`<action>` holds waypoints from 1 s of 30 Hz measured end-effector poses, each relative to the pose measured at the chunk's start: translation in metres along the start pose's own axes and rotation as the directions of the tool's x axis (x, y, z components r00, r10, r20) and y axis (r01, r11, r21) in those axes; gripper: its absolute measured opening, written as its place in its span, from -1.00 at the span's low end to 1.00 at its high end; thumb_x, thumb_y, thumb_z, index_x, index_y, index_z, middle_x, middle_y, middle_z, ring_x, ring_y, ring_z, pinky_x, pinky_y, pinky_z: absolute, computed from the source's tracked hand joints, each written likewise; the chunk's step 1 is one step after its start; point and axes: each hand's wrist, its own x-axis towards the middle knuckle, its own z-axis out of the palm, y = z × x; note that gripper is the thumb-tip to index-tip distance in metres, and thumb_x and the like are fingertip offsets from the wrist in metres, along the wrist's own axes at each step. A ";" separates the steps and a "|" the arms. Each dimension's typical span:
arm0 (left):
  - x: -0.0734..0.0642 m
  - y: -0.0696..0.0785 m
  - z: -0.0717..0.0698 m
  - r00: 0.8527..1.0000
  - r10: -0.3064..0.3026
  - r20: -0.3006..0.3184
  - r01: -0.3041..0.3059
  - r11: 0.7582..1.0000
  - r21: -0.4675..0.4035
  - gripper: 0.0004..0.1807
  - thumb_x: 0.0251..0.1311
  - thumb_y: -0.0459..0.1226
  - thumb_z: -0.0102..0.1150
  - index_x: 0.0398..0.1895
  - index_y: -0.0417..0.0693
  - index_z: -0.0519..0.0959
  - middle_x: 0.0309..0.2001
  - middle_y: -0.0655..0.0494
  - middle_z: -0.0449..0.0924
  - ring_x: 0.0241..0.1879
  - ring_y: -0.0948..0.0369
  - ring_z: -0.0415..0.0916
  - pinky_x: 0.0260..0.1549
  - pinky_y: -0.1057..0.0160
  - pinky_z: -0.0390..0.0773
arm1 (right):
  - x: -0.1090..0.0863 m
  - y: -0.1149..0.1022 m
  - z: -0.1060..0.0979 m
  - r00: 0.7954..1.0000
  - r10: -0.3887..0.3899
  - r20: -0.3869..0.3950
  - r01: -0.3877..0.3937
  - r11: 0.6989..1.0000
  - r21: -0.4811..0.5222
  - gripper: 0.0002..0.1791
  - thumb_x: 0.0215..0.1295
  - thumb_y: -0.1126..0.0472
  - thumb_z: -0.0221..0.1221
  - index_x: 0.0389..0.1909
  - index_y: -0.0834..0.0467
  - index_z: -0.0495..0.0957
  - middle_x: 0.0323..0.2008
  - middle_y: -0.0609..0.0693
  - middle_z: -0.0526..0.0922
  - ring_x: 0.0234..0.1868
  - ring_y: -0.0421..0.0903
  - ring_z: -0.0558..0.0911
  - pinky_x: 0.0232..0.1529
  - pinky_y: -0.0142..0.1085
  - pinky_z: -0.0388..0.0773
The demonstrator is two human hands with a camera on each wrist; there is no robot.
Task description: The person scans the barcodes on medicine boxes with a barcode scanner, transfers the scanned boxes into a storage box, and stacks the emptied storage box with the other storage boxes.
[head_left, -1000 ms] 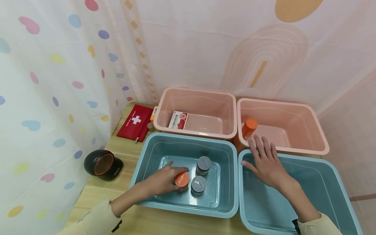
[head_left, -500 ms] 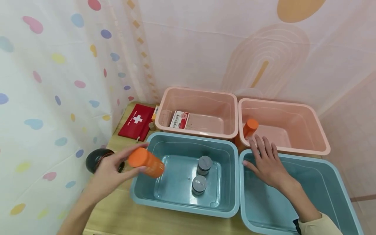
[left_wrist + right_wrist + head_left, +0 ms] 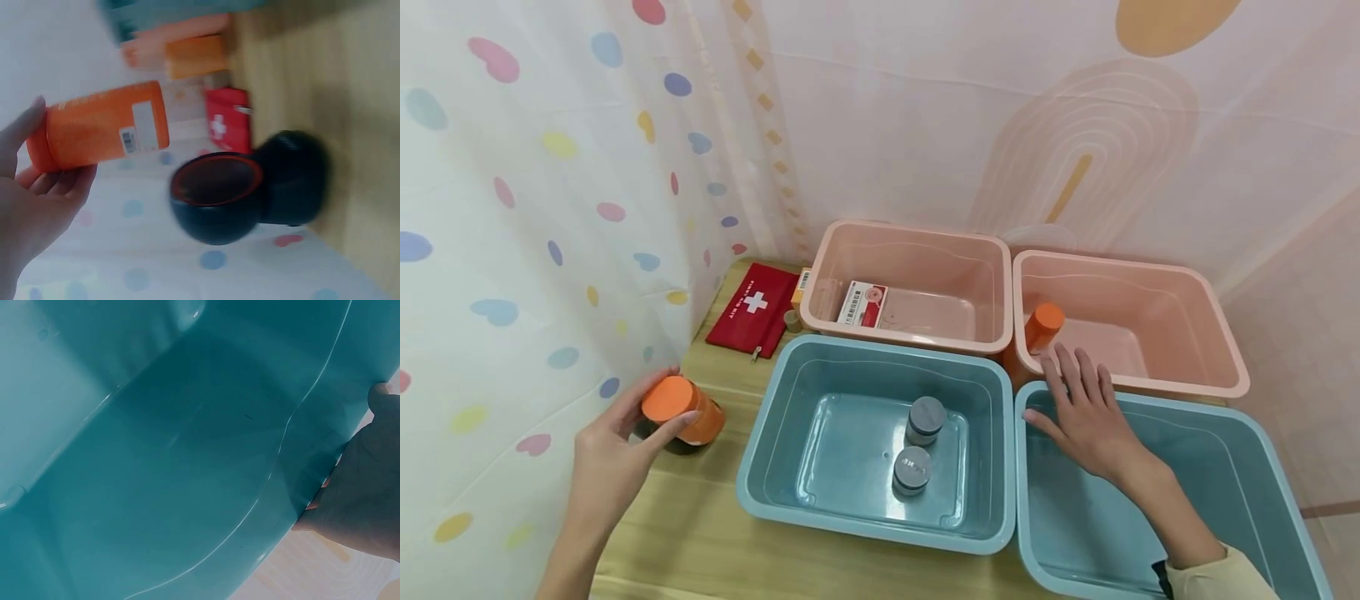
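My left hand (image 3: 610, 454) grips an orange bottle (image 3: 703, 417) by its capped end, tilted above the wooden table left of the bins. In the left wrist view, a white barcode label (image 3: 142, 127) shows near the bottle's base. Close by stands a black device (image 3: 215, 215) with a round head and an orange-ringed dark window; the bottle mostly hides it in the head view. Fingers extended, my right hand (image 3: 1093, 425) rests at the back rim of the right blue bin (image 3: 1157, 525). Two grey-lidded jars (image 3: 927, 417) stand in the left blue bin (image 3: 872, 525).
Behind are two pink bins: the left one (image 3: 925, 237) contains a white-and-red box (image 3: 862, 305), the right one (image 3: 1150, 267) an orange-capped bottle (image 3: 1043, 325). A red first aid pouch (image 3: 752, 308) lies at the table's back left, beside a small yellow box (image 3: 801, 286).
My left hand has lifted the orange bottle out of the left blue bin and carried it left, over to the black device. The right hand has stayed at the rim.
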 end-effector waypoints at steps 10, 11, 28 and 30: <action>0.001 -0.016 0.021 0.978 -0.014 -0.206 0.030 0.997 0.074 -0.28 -0.03 -0.48 0.73 0.29 -0.24 0.68 0.19 0.23 0.80 -0.02 0.75 0.54 0.05 0.75 0.44 | -0.001 0.000 0.001 1.000 -0.001 -0.006 0.001 1.000 -0.005 0.04 0.58 -0.07 0.28 0.74 0.36 -0.08 0.74 0.42 -0.15 0.72 0.49 -0.18 0.65 0.46 -0.23; 0.001 -0.016 0.022 0.976 -0.025 -0.216 0.044 0.996 0.080 -0.28 -0.05 -0.47 0.74 0.27 -0.26 0.66 0.18 0.18 0.79 -0.05 0.74 0.53 0.03 0.75 0.43 | -0.001 0.000 0.001 1.000 -0.001 -0.006 0.001 1.000 -0.007 0.04 0.58 -0.07 0.28 0.74 0.36 -0.07 0.74 0.42 -0.15 0.72 0.49 -0.18 0.65 0.46 -0.23; 0.020 0.007 0.021 0.981 -0.025 -0.192 0.037 0.998 0.058 -0.27 0.13 -0.42 0.67 0.39 -0.28 0.59 0.24 -0.27 0.71 -0.01 0.73 0.45 0.04 0.75 0.40 | 0.000 -0.001 -0.001 1.000 -0.006 0.002 0.006 1.000 0.009 0.05 0.58 -0.08 0.28 0.74 0.38 -0.06 0.75 0.42 -0.17 0.72 0.50 -0.19 0.65 0.47 -0.25; 0.033 0.024 0.024 0.990 0.030 -0.136 -0.025 0.999 0.033 -0.30 0.21 -0.42 0.62 0.45 -0.20 0.60 0.29 -0.28 0.70 0.06 0.66 0.52 0.08 0.75 0.42 | 0.000 0.000 -0.002 1.000 -0.005 0.011 0.005 1.000 0.022 0.05 0.58 -0.08 0.28 0.74 0.38 -0.07 0.75 0.42 -0.19 0.72 0.51 -0.20 0.65 0.47 -0.26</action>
